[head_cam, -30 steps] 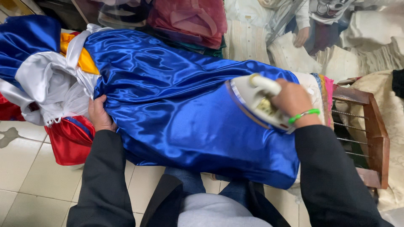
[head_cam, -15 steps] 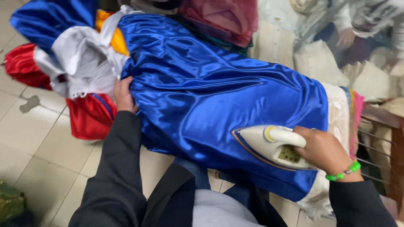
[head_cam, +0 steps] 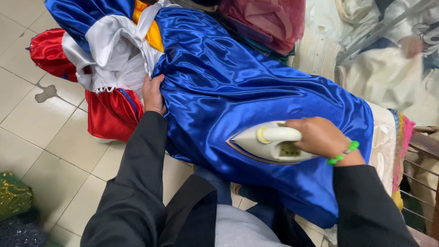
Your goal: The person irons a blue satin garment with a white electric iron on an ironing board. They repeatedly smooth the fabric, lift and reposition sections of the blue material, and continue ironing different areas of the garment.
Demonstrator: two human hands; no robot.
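A shiny blue satin garment (head_cam: 228, 77) lies spread over a padded board. My right hand (head_cam: 320, 137), with a green bead bracelet at the wrist, grips the handle of a cream clothes iron (head_cam: 270, 144) that rests flat on the blue cloth, tip pointing left. My left hand (head_cam: 153, 93) clutches the gathered edge of the blue cloth where it meets white (head_cam: 109, 55), yellow and red (head_cam: 109, 114) satin parts hanging off the left end.
A maroon bundle (head_cam: 270, 20) and pale cloths lie beyond the board. Another person's hand (head_cam: 411, 45) works on white cloth at the top right. A wooden frame (head_cam: 425, 146) stands at the right. A green and gold fabric (head_cam: 13, 196) sits on the tiled floor.
The iron has slid from the right end of the blue cloth toward me and to the left. My left hand keeps its hold on the cloth's edge.
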